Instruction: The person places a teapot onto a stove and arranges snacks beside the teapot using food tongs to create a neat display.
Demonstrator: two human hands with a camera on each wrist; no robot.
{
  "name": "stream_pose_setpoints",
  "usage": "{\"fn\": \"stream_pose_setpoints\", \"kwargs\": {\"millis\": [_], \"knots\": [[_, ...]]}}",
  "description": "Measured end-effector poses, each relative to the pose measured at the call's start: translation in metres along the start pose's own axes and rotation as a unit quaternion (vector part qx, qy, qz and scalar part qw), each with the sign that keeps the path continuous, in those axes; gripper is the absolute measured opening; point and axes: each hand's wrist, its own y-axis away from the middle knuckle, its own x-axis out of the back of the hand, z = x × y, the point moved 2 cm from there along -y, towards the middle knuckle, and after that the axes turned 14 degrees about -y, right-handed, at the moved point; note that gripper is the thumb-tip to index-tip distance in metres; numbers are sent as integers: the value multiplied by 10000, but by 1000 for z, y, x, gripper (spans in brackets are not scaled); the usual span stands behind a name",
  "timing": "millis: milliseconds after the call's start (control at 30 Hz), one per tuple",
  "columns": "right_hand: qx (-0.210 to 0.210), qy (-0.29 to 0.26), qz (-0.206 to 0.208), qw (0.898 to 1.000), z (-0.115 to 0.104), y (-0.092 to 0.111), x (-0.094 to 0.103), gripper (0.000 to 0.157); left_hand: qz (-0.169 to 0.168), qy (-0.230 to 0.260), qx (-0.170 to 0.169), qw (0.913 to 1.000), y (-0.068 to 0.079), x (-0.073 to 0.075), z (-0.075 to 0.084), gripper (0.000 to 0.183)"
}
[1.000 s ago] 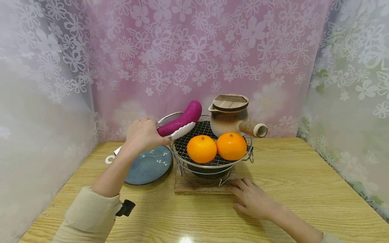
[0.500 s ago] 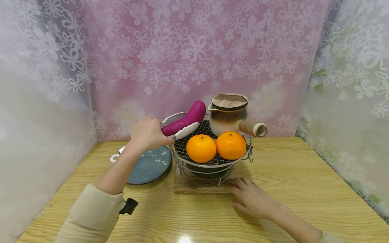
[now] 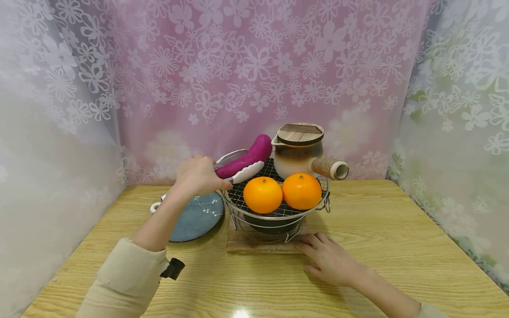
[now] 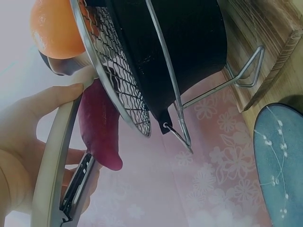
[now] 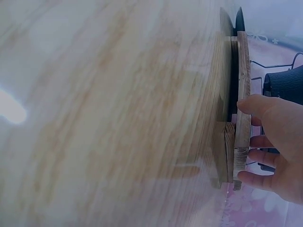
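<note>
My left hand (image 3: pixel 199 176) grips a pair of tongs (image 4: pixel 53 165) with white scalloped tips (image 3: pixel 248 171). Between the tips a purple sweet potato (image 3: pixel 250 157) is held at a slant, over the left part of a round wire grill rack (image 3: pixel 234 187). In the left wrist view the potato (image 4: pixel 100 127) hangs beside the rack's rim. My right hand (image 3: pixel 330 260) holds the front right corner of the wooden board (image 3: pixel 266 245) under the stove; the right wrist view shows the thumb at the board's edge (image 5: pixel 244 80). Two oranges (image 3: pixel 263 195) sit at the front of the rack.
A clay teapot (image 3: pixel 296 159) with a wooden lid and side handle stands at the back right of the rack. Below the rack is a black stove bowl (image 3: pixel 272 225). To the left lies a blue-grey plate (image 3: pixel 195 221) with a white branch pattern. Floral curtains surround the table.
My left hand has moved a little to the right with the tongs and the sweet potato, which now sits slightly lower and nearer the teapot. My right hand has stayed in place.
</note>
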Motion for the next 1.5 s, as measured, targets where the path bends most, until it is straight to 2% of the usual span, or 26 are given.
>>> {"fn": "stream_pose_setpoints", "kwargs": {"millis": [167,533,1167,1500], "knots": [[20,-3,-39,10000,1,0,0,45,-12,31,-65,10000,-2,-2,2,41],[50,52,220,9997,2,0,-2,45,-129,57,-23,9999,-5,-6,7,42],[78,-1,190,9998,2,1,-2,44,-225,62,76,9997,-8,-9,11,43],[-147,-157,12,9998,0,-1,0,43,-250,4,71,9997,-9,-8,13,43]]}}
